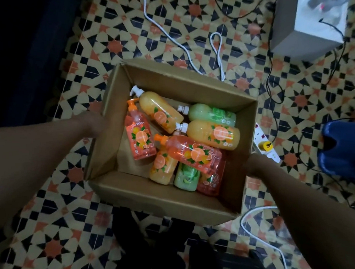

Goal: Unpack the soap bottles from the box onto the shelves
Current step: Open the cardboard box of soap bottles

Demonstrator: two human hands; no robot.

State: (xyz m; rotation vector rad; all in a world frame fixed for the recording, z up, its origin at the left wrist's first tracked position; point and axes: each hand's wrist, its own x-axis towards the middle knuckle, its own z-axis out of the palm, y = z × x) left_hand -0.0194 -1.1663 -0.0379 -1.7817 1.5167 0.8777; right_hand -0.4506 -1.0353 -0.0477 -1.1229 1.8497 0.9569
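Fingers are hidden behind the box [163, 199] walls on both sides, so can't tell if they're curled or flat. Left hand [94, 123] sits against the left wall, right hand [252, 164] against the right wall. Bottles [194, 154] lie in a jumble inside, about eight, mostly piled to the right. No shelves in view and no bottle in either hand, so I'd say unpacking has barely begun, pretty much everything's left to do.
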